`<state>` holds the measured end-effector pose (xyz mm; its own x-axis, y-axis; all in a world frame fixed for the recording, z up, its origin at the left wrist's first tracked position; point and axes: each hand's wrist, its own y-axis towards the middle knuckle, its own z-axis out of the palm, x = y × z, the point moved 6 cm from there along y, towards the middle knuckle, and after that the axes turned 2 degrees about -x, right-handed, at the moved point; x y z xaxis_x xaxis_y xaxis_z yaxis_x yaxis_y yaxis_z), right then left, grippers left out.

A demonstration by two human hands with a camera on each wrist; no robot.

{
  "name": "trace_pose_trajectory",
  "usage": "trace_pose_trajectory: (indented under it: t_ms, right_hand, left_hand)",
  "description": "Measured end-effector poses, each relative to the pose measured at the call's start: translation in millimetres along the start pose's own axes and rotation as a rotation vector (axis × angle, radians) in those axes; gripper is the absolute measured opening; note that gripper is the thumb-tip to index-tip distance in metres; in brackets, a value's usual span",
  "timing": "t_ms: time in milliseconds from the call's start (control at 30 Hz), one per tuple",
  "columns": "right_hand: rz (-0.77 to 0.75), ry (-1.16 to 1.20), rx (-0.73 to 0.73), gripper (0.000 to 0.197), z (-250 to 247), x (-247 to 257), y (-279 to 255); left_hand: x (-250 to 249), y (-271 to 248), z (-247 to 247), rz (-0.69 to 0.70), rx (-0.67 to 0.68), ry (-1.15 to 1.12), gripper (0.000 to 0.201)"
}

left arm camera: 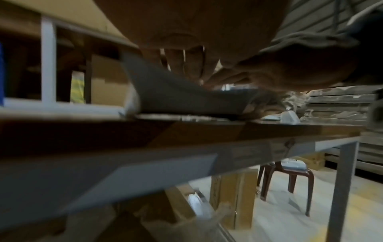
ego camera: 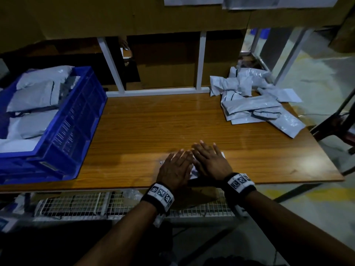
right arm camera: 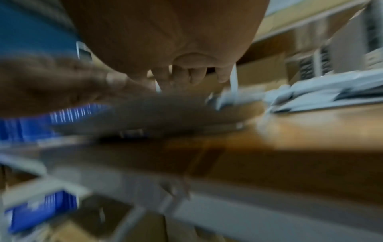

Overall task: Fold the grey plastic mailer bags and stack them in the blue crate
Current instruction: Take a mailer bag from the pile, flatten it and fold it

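The mailer bag (ego camera: 194, 172) lay flat at the near edge of the tabletop (ego camera: 153, 121), almost hidden under both hands. The left hand (ego camera: 173, 169) and right hand (ego camera: 210, 162) pressed it side by side, each grip wide with fingers straight. The blue crate (ego camera: 76, 120) stood well to the left, nearer the left hand; the loose bags (ego camera: 255, 104) lay far right.

Each bare forearm carries a black fabric wristband (ego camera: 160, 196) just behind the hand. A white strip printed with three square black-and-white coded markers (ego camera: 239, 181) runs across each wristband.
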<state>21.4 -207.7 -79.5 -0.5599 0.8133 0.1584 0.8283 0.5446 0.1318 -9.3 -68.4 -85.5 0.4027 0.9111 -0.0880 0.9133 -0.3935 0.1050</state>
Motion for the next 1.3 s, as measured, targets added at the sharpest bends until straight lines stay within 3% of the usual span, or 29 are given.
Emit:
trace_pose_trajectory:
  t_ms: [67,133,233,333,500,900,967,1067,1133,1200,1300]
  right_hand:
    - [-0.017,-0.037,0.097,0.066,23,-4,4]
    - [-0.023,-0.077,0.116,0.066,38,-8,-5]
    - [-0.032,-0.122,0.092,0.064,48,-9,-14]
    - [-0.039,-0.131,0.093,0.064,55,-12,-14]
    - [-0.057,-0.124,0.081,0.064,57,-12,-16]
    - [-0.021,-0.047,0.135,0.07,44,-10,-12]
    - [0.113,0.055,0.02,0.07,21,-21,-12]
    - [0.472,0.148,-0.11,0.066,-2,-59,-27]
    - [0.647,0.236,-0.035,0.078,0,-81,-36]
    - [0.732,0.385,0.071,0.08,1,-88,-34]
    - [0.803,0.495,0.119,0.041,-5,-84,-29]
  left_hand:
    - [3,4,19,-0.024,0.158,0.036,0.084]
    - [7,0,29,-0.019,0.211,0.068,0.085]
    - [10,-6,38,0.013,0.201,0.073,0.076]
    - [14,-7,44,0.024,0.105,0.062,0.066]
    - [13,-8,48,0.048,0.038,0.074,0.063]
    - [15,-6,43,0.007,0.187,0.086,0.073]
    - [25,-7,22,-0.179,0.112,-0.058,0.081]
    - [60,-27,-7,-0.655,-0.152,-0.325,0.083]
    - [75,-36,-5,-0.838,-0.08,-0.417,0.086]
    - [79,-35,5,-0.906,0.063,-0.513,0.089]
    - [76,-34,7,-1.013,0.047,-0.767,0.094]
